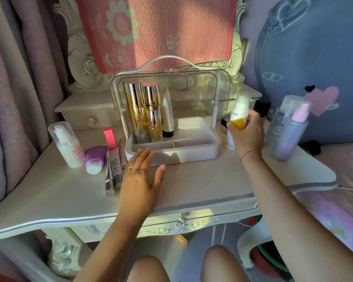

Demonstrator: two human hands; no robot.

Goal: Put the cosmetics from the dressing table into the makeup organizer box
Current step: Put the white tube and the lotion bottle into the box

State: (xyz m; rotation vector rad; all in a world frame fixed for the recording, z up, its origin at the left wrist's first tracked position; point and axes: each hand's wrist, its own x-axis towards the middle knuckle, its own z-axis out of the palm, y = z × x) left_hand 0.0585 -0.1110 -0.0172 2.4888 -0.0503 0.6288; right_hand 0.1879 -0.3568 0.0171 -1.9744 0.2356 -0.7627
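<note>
The white makeup organizer box (pixel 194 153) stands mid-table with its clear lid raised. Inside, at its left, stand gold bottles (pixel 140 110) and a white tube with a dark cap (pixel 168 115). My right hand (pixel 247 133) grips a white and yellow bottle (pixel 239 110) just right of the box, lifted off the table. My left hand (pixel 140 176) lies flat and open on the table against the box's front left corner. Left of the box lie slim tubes (pixel 113 169), a purple bottle (pixel 95 159), a pink stick (pixel 110 138) and a white pump bottle (pixel 66 145).
At the right stand a grey bottle with a pink pump (pixel 289 133), a clear bottle (pixel 279 119) and a black-capped item (pixel 262 107). A small white jar (pixel 230 142) sits behind my right wrist. A drawer unit (pixel 90 112) and a covered mirror rise behind. A bed borders the table's right side.
</note>
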